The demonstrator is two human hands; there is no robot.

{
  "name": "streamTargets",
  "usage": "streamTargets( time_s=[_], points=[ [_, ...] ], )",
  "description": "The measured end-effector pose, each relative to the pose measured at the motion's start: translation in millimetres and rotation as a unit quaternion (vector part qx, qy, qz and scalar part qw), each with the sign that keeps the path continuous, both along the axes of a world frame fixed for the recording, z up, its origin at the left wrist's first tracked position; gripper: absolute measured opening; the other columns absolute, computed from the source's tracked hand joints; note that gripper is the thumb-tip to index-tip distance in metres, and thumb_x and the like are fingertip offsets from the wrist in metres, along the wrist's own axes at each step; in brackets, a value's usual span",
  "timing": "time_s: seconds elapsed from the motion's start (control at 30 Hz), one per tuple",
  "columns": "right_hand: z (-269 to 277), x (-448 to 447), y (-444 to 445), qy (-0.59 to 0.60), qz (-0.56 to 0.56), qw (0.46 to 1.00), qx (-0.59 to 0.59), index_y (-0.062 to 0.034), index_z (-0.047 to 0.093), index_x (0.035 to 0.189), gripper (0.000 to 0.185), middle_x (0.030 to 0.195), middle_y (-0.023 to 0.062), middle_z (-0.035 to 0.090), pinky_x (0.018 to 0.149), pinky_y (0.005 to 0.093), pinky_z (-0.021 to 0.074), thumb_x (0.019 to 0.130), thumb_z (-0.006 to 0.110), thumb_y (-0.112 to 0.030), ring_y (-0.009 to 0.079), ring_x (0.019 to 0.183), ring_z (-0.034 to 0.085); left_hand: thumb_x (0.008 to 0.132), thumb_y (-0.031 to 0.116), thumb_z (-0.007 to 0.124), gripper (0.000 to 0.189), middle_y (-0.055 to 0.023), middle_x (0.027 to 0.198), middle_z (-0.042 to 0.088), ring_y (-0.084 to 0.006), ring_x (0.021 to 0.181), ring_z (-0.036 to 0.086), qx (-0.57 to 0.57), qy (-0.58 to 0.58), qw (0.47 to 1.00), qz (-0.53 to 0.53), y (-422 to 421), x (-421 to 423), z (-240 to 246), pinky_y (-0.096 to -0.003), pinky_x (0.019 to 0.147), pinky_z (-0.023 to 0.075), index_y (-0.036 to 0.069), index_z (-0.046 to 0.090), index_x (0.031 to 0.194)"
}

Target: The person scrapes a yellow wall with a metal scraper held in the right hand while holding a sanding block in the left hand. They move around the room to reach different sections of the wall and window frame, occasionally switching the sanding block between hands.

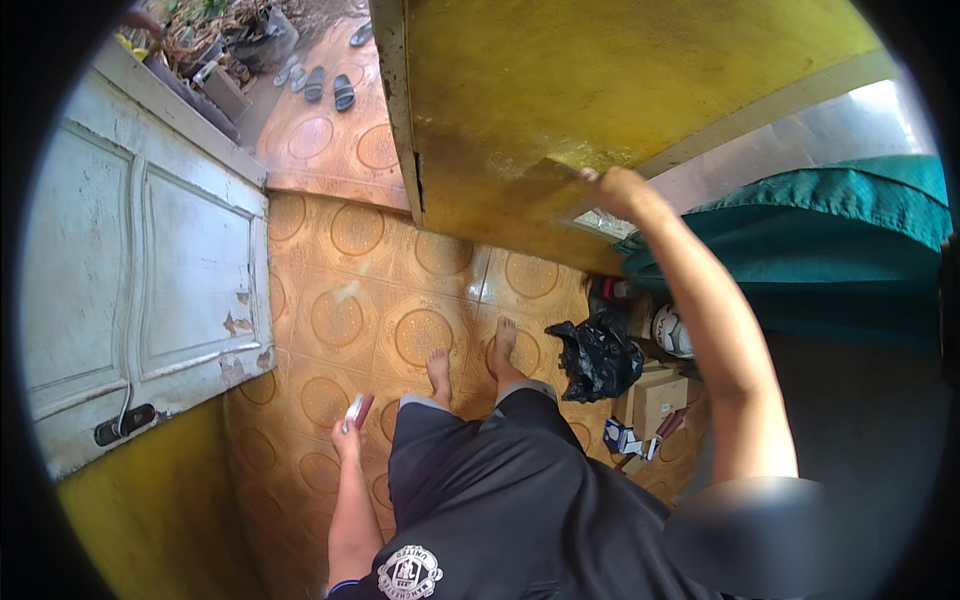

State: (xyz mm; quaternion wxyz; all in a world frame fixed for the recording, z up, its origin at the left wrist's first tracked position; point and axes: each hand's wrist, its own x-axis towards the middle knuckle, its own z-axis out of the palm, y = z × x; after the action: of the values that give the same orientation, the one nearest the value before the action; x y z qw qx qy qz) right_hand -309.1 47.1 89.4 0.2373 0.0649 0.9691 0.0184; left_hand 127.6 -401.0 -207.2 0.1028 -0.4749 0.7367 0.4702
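Note:
My right hand (616, 192) is raised to the yellow wall (517, 97) with its fingers closed on a flat tool, perhaps a putty knife or scraper (559, 169). The tool's blade lies at a shiny, wet-looking patch of the wall. Lower down, over the tiled floor, my left hand (347, 441) grips a small reddish-brown and whitish object (359, 412), whose kind I cannot tell.
A worn white panelled door (199, 262) stands at the left. Beside my feet lie a black plastic bag (600, 356), cardboard boxes (660, 405) and a white helmet (671, 331). A green curtain (810, 240) hangs right. Sandals (343, 93) lie beyond the doorway.

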Motion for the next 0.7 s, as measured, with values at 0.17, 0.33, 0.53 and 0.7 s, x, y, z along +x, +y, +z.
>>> streamTargets(
  time_s=[0.17, 0.33, 0.53, 0.7],
  points=[
    [64.4, -5.8, 11.1, -0.062, 0.04, 0.997, -0.007, 0.0055, 0.065, 0.089, 0.074, 0.1, 0.0281, 0.061, 0.089, 0.0449, 0.0434, 0.094, 0.023, -0.054, 0.0373, 0.101, 0.058, 0.09, 0.028, 0.056, 0.029, -0.0061, 0.061, 0.056, -0.0117, 0.048, 0.055, -0.027, 0.078, 0.996, -0.037, 19.6, -23.9, -12.5, -0.0251, 0.041, 0.0433, -0.001, 0.058, 0.091],
    [-42.1, -14.1, 2.0, -0.042, -0.016, 0.999, -0.012, 0.0042, 0.061, 0.1, 0.068, 0.105, 0.0264, 0.06, 0.089, 0.0448, 0.045, 0.093, 0.027, -0.054, 0.0367, 0.102, 0.058, 0.09, 0.03, 0.056, 0.032, -0.0057, 0.061, 0.056, -0.0118, 0.048, 0.055, -0.004, 0.076, 0.996, -0.04, 51.1, -71.7, 12.9, -0.0258, 0.042, 0.0431, -0.002, 0.059, 0.092],
    [-86.2, -2.1, -19.1, -0.028, -0.058, 0.996, -0.058, 0.0059, 0.061, 0.1, 0.071, 0.108, 0.0296, 0.057, 0.093, 0.0447, 0.0421, 0.091, 0.03, -0.057, 0.0399, 0.106, 0.054, 0.09, 0.029, 0.056, 0.031, -0.0043, 0.062, 0.055, -0.0099, 0.052, 0.052, -0.015, 0.087, 0.996, -0.012, 23.8, -50.7, -4.6, -0.025, 0.045, 0.0409, -0.001, 0.06, 0.088],
    [34.3, 17.8, 53.5, 0.034, -0.016, 0.991, -0.13, 0.0101, 0.061, 0.09, 0.077, 0.09, 0.0341, 0.059, 0.084, 0.0457, 0.0445, 0.091, 0.029, -0.06, 0.0404, 0.096, 0.059, 0.091, 0.027, 0.055, 0.029, -0.0042, 0.067, 0.055, -0.0084, 0.053, 0.047, -0.067, 0.146, 0.985, -0.062, 33.2, -94.3, 68.0, -0.0253, 0.047, 0.0381, -0.001, 0.059, 0.086]
  ],
)
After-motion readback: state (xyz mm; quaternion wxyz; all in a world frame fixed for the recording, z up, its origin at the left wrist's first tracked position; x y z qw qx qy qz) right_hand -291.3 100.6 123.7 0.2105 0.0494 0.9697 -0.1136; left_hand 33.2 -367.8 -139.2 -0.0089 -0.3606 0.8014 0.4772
